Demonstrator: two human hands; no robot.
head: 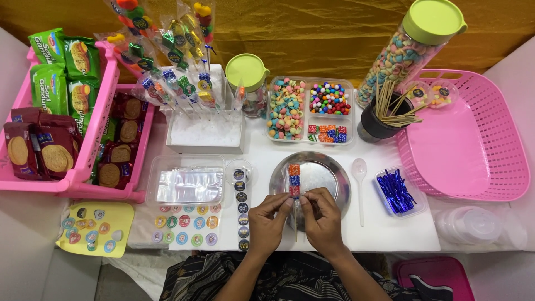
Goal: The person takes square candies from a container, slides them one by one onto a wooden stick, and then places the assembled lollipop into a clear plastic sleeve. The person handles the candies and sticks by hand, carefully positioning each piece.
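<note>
My left hand and my right hand meet over the near edge of a round metal plate. Together they pinch a thin wooden skewer that points away from me. Three square candies, orange, blue and red, sit stacked on its far end above the plate. A clear wrapper seems to surround the candies, though I cannot tell for sure.
A clear divided tray of candies lies behind the plate. A black cup of skewers, two green-lidded jars, a white plastic spoon, blue twist ties, a pink basket, sticker sheets and biscuit crates surround me.
</note>
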